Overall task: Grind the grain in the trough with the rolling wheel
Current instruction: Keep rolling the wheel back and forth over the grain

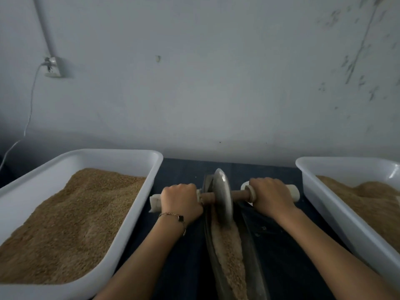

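Observation:
A grey metal rolling wheel stands upright in the far part of a long narrow dark trough. Tan grain fills the trough from the wheel toward me. A brown axle passes through the wheel, with a pale handle at each end. My left hand grips the left handle, fingers curled over it. My right hand grips the right handle the same way. Both forearms reach in from the bottom edge.
A white plastic tub heaped with tan grain sits left of the trough. A second white tub with grain sits at the right. All rest on a dark blue cloth. A pale wall rises behind, with a socket and cable.

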